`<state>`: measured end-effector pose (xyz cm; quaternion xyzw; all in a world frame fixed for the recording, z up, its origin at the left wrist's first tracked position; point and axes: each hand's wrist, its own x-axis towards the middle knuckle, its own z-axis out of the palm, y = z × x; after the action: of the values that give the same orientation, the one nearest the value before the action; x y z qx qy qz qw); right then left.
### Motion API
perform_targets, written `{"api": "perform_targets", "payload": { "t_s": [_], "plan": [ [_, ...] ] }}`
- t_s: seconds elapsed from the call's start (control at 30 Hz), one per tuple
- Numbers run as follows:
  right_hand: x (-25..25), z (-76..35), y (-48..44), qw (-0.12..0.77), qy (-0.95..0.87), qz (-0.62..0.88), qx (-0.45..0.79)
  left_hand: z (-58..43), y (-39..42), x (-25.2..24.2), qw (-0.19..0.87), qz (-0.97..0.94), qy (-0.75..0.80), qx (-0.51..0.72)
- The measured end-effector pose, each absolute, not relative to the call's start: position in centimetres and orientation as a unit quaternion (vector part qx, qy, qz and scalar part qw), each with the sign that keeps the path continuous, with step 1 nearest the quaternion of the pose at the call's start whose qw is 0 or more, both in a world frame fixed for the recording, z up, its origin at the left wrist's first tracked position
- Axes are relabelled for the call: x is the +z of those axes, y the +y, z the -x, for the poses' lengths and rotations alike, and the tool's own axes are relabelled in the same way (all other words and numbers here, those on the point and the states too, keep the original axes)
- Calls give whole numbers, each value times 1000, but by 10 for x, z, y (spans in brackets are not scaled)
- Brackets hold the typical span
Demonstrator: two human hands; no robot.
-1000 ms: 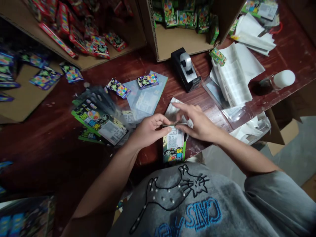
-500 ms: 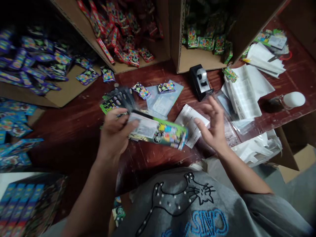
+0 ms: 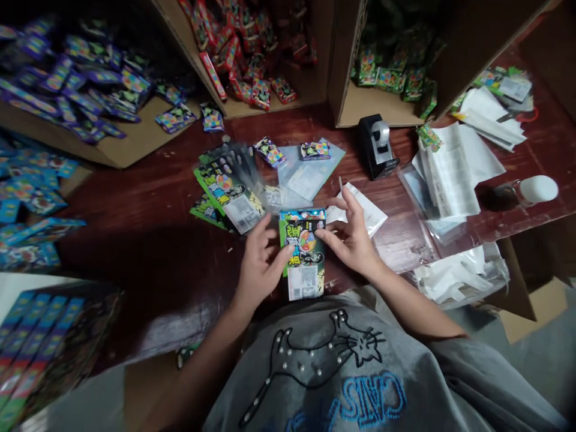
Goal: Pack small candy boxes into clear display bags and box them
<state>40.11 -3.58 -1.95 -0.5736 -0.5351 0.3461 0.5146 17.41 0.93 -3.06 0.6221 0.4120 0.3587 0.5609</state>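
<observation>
A green printed card packet (image 3: 303,252) lies lengthwise on the dark red table (image 3: 144,222) just in front of me. My left hand (image 3: 258,264) grips its left edge with bent fingers. My right hand (image 3: 353,237) pinches its right edge, fingers partly spread. A white label sheet (image 3: 366,210) lies under and behind my right hand. A fanned stack of similar green packets in clear sleeves (image 3: 227,192) sits to the left of my hands.
Open cardboard boxes hold blue packets (image 3: 81,78), red packets (image 3: 243,54) and green packets (image 3: 391,66) at the back. A black tape dispenser (image 3: 378,147), white paper sheets (image 3: 450,168), a white-capped jar (image 3: 533,191) and crumpled plastic bags (image 3: 459,276) lie to the right.
The packet was swung across in my left hand alone; now it lies lengthwise before me with both hands on its edges. The view shifted left.
</observation>
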Motion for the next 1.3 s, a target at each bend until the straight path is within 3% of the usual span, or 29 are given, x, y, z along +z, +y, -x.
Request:
{"api": "perform_targets", "payload": {
  "t_s": [0.23,0.4,0.6,1.1,1.3],
  "plan": [
    [-36,-414,-45,422,-597,531,428,-176,15,-35,608,-637,382,281],
    [-42,-408,-49,464,-575,512,438,-172,25,-31,562,-649,408,310],
    [-45,-401,-50,524,-506,516,450,-186,34,-25,578,-601,422,355],
    [-15,-425,-24,504,-424,516,548,-209,58,14,596,-639,438,211],
    [-8,-442,-48,471,-515,514,499,-201,54,4,614,-672,342,235]
  ]
}}
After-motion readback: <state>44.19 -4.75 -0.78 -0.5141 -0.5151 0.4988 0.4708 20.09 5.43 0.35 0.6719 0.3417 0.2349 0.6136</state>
